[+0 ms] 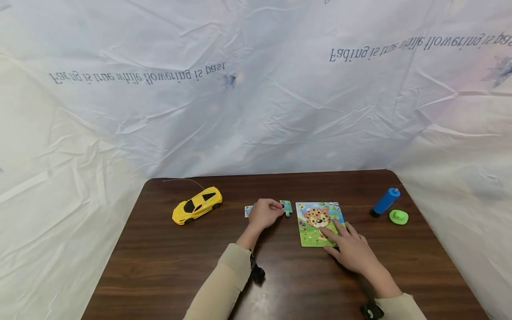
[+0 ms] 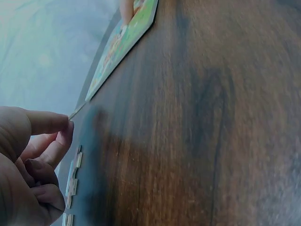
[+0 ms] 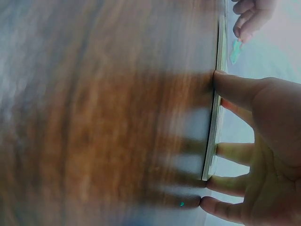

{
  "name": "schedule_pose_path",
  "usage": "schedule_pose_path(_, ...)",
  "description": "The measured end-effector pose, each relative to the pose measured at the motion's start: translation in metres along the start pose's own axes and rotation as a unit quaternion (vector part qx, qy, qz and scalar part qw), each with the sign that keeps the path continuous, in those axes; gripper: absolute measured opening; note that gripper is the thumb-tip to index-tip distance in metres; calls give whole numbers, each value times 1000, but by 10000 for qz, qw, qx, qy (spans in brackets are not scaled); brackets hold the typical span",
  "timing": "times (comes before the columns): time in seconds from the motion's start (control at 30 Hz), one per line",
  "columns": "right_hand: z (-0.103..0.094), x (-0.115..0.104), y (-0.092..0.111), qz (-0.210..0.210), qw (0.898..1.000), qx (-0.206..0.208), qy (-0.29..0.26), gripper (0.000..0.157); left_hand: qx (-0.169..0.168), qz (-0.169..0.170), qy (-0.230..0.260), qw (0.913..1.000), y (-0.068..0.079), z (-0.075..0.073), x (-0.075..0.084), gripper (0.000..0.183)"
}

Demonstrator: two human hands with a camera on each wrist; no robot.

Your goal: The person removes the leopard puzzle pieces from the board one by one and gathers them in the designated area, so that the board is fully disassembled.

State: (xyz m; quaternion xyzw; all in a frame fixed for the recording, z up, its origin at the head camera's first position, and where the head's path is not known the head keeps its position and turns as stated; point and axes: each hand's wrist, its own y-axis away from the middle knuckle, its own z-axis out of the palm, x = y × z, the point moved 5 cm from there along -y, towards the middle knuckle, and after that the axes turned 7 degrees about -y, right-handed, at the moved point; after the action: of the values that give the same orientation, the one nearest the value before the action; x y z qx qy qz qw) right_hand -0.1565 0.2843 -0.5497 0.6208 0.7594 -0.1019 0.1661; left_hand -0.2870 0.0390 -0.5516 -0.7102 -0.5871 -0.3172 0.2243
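Between the thumb and fingertips of my left hand (image 1: pixel 264 214) is a puzzle piece (image 1: pixel 286 206), raised over the table near the puzzle's left edge. The left wrist view shows this piece edge-on as a thin sliver. More puzzle pieces (image 1: pixel 247 211) lie on the table beside and under that hand, partly hidden by it. A square leopard puzzle (image 1: pixel 307 238) lies flat to the right. My right hand (image 1: pixel 352 249) rests on its lower right part with fingers spread. In the right wrist view, the thumb touches the puzzle's near edge (image 3: pixel 212 127).
A yellow toy car (image 1: pixel 198 205) stands at the left back of the brown table (image 1: pixel 160 266). Toward the right edge are a blue cylinder with a black end (image 1: pixel 386 202) and a small green toy (image 1: pixel 398 217). White printed sheeting (image 1: pixel 256 111) surrounds the table.
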Motion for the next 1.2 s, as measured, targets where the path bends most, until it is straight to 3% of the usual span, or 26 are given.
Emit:
schedule_pose_path(0.53, 3, 3, -4, 12, 10000, -45, -7, 58, 55, 322, -513, 9981, 1, -3, -4, 10)
schedule_pose_path(0.8, 0, 1, -4, -19, 10000, -20, 0, 58, 175, 611, -613, 9961, 6, -6, 4, 14)
schedule_pose_path(1.2, 1, -6, 1, -27, 9998, 94, 176, 59, -322, 1164, -588, 9909, 23, 19, 23, 17)
